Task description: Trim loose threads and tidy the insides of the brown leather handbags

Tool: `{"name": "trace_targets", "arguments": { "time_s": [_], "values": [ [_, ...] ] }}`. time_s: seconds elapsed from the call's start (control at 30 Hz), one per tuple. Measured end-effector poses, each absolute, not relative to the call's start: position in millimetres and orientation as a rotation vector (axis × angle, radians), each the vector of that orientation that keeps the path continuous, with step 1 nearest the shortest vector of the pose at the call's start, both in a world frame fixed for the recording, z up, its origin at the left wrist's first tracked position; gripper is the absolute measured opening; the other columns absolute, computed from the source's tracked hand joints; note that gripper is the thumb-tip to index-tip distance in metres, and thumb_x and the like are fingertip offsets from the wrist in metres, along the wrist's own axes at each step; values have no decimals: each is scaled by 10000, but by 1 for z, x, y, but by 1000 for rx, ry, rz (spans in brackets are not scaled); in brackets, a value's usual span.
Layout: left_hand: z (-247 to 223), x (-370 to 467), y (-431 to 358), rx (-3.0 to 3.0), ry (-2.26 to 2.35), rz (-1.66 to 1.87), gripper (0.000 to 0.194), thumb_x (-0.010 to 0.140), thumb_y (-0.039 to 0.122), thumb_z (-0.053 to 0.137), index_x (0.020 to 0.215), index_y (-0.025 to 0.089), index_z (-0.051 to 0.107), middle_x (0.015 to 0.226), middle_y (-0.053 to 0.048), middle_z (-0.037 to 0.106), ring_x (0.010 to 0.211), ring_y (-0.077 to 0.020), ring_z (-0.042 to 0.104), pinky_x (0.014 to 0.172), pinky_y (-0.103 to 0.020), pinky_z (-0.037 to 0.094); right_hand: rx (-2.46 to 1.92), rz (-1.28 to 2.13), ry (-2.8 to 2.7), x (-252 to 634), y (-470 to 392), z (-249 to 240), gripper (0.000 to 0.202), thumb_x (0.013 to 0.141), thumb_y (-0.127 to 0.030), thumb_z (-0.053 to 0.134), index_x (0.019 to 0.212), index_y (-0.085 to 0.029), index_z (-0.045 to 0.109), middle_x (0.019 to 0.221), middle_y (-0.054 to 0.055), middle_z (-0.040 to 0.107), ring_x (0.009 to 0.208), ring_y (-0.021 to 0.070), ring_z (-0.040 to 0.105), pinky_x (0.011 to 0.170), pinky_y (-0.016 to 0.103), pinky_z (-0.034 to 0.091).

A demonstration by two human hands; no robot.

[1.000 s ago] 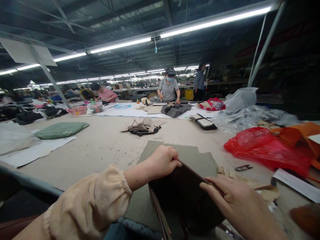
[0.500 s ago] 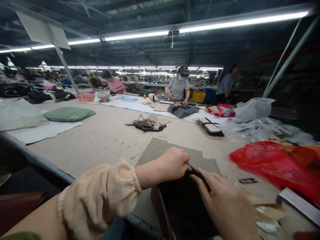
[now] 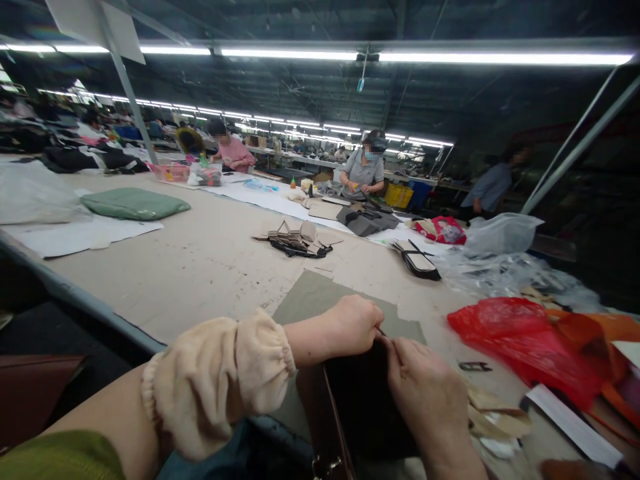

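Observation:
A dark brown bag (image 3: 320, 417) with a black inside and metal fittings at its near end stands on a grey-green sheet (image 3: 320, 293) at the table's near edge. My left hand (image 3: 354, 325), below a cream sleeve cover, is closed on the bag's far rim. Right beside it, my right hand (image 3: 425, 387) pinches the same rim, thumb and fingers pressed together. The fingertips of both hands nearly meet, and the bit of rim between them is mostly hidden.
To the right lie thread snips (image 3: 475, 367), a red plastic bag (image 3: 520, 340) and scraps (image 3: 495, 413). Ahead are a stack of cut pieces (image 3: 297, 240) and a strapped bundle (image 3: 420, 260). A green folded piece (image 3: 135, 203) lies left. Co-workers stand across the table.
My right hand has moved in closer to my left, its fingers now pinched on the rim. The view has tilted slightly. A person at the back right has moved further right.

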State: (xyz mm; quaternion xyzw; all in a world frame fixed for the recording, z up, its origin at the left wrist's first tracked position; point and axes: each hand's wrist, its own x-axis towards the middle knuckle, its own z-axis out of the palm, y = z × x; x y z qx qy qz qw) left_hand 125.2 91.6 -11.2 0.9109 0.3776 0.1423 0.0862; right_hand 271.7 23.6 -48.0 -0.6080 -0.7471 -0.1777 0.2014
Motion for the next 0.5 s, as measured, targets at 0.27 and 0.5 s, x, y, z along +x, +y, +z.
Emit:
{"name": "trace_targets", "arguments": {
  "time_s": [0.27,0.5],
  "values": [
    [-12,122,92,2728,1133,377,163,744,278,575,767,156,680,803,-75,686,748,-202,628,629,-260,468,-1658,-307,-2332,303,4,-44,327,893,-462,392,815,-225,604,664,4,639,578,153,602,503,255,330],
    [-16,122,95,2743,1107,432,171,734,298,592,758,153,678,786,-81,684,752,-213,629,614,-266,459,-1805,-419,-2271,306,-4,-43,449,902,-467,351,651,-198,609,577,35,620,523,157,584,485,255,296]
  ]
}}
